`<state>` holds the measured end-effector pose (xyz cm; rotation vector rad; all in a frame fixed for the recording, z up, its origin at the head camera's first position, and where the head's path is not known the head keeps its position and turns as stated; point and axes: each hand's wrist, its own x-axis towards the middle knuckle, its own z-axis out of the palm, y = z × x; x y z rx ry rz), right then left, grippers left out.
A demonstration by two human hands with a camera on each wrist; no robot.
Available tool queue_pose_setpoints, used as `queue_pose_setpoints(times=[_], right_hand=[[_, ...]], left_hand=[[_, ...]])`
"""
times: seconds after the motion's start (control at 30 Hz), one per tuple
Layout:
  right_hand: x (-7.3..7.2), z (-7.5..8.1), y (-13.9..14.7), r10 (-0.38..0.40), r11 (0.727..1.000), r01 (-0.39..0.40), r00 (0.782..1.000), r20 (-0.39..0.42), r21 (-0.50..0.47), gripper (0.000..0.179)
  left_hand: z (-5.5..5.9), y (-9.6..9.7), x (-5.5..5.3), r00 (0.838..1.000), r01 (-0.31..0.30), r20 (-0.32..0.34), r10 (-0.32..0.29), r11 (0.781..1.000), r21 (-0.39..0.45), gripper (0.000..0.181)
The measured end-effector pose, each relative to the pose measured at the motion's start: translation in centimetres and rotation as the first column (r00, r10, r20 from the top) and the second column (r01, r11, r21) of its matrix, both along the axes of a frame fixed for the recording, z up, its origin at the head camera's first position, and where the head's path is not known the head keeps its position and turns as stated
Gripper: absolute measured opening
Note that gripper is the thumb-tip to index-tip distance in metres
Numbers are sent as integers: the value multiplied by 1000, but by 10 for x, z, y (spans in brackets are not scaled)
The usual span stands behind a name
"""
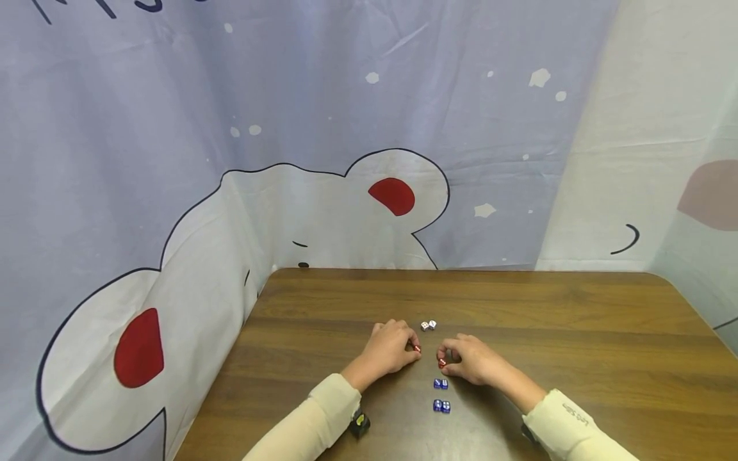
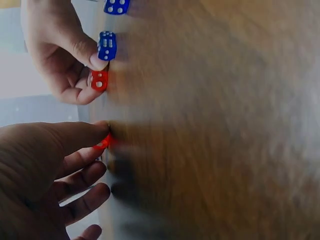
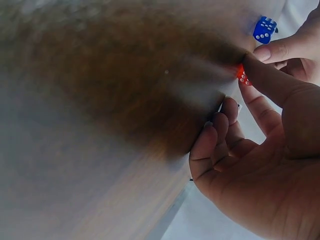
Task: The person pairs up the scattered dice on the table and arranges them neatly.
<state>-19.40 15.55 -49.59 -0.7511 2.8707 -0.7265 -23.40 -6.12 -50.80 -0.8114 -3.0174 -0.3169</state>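
My left hand [image 1: 392, 346] pinches a small red die [image 1: 418, 349] between thumb and forefinger, down at the wooden table. Facing it, my right hand [image 1: 473, 360] holds another red die [image 1: 442, 363] the same way, a short gap to the right and slightly nearer. In the left wrist view, white pips show on the right hand's red die [image 2: 99, 80], while fingers partly cover the left one [image 2: 101, 144]. The right wrist view shows the right hand's red die [image 3: 243, 75] between thumb and forefinger, its other fingers curled at the tabletop.
Two white dice [image 1: 428, 325] sit side by side beyond the hands. Nearer me lie a pair of blue dice [image 1: 441, 384] and a second blue pair [image 1: 441, 406] in line. A printed curtain [image 1: 323, 218] hangs behind the brown table [image 1: 576, 333] and along its left side.
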Motion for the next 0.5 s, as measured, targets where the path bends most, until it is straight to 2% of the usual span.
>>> queue_pose_setpoints(times=[0.3,0.5], right_hand=[[0,0,1,-5,1000,5,1000,-1,7,22],[1,-1,1,18,1000,-19,999,-37,-12,21]], left_hand=[[-1,9,8,999,44,-10,-44,999,-14,18],[0,15,13,998,55,-13,-55,998,-5,18]])
